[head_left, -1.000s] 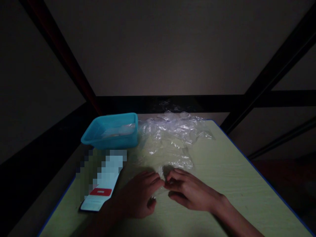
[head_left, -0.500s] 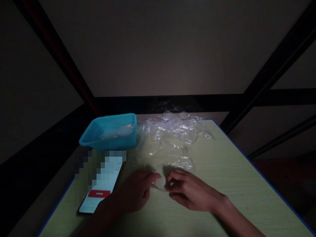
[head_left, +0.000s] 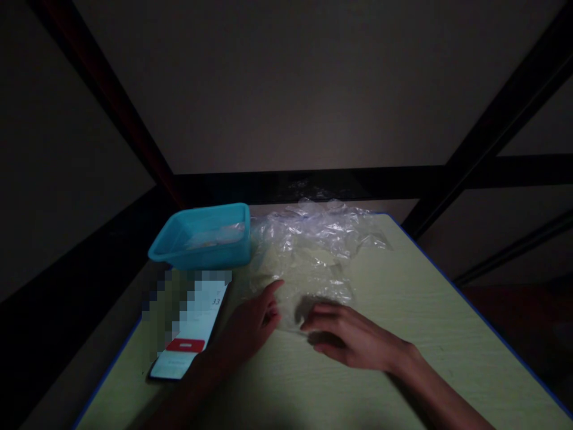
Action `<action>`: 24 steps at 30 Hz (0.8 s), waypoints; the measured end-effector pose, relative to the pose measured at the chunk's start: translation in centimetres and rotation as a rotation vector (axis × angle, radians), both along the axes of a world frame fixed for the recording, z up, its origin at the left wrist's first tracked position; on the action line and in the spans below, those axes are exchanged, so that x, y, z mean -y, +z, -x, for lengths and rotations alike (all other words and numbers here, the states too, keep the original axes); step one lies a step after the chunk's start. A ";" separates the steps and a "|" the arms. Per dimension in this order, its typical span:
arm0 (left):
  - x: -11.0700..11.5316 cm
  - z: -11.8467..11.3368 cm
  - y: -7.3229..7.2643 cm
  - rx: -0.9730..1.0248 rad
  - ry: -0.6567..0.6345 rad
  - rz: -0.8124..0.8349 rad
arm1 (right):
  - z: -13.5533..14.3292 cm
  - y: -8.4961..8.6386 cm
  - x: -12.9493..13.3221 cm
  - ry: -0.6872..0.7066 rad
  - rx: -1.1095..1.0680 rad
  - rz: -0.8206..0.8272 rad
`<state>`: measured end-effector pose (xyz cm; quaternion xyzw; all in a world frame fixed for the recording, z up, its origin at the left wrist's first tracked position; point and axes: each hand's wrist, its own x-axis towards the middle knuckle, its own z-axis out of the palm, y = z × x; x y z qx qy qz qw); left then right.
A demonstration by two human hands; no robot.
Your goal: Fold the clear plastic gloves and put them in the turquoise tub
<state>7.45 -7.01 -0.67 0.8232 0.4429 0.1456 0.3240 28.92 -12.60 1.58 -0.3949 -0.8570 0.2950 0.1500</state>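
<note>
Clear crinkled plastic [head_left: 320,260] lies spread over the middle and back of the table, its near part flat between my hands. My left hand [head_left: 255,319] is at the left of its near edge, the index finger stretched forward over the plastic and the other fingers curled; whether they pinch any of it is hard to see. On the right, my right hand [head_left: 344,334] rests with bent fingers apart, the fingertips at the near edge of the plastic and nothing visibly gripped.
A blue basket [head_left: 215,258] with clear plastic packets inside stands at the back left of the table [head_left: 403,322]. In front of it lies a phone [head_left: 192,328] with a lit screen, beside my left forearm. A wall rises behind the table.
My left hand has turned and its index finger now reaches farther forward over the plastic. My right hand's fingers have loosened slightly near the edge. The view has shifted a little.
</note>
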 end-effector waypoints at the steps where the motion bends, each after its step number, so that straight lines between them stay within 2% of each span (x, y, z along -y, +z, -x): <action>1: 0.0 -0.1 0.1 -0.003 0.022 0.004 | 0.0 0.0 0.0 0.018 0.003 -0.003; 11: -0.2 -0.2 0.1 0.013 0.074 0.046 | 0.1 -0.2 0.0 0.065 0.009 -0.064; 18: -0.3 -0.3 0.5 -0.055 0.110 0.059 | 0.1 -0.4 0.1 0.084 0.027 -0.097; 21: -0.3 -0.2 0.4 -0.073 0.126 0.025 | 0.1 -0.3 0.1 0.084 0.012 -0.092; 24: -0.5 0.1 0.3 -0.023 0.194 -0.120 | 0.0 -0.1 0.1 0.071 -0.010 -0.046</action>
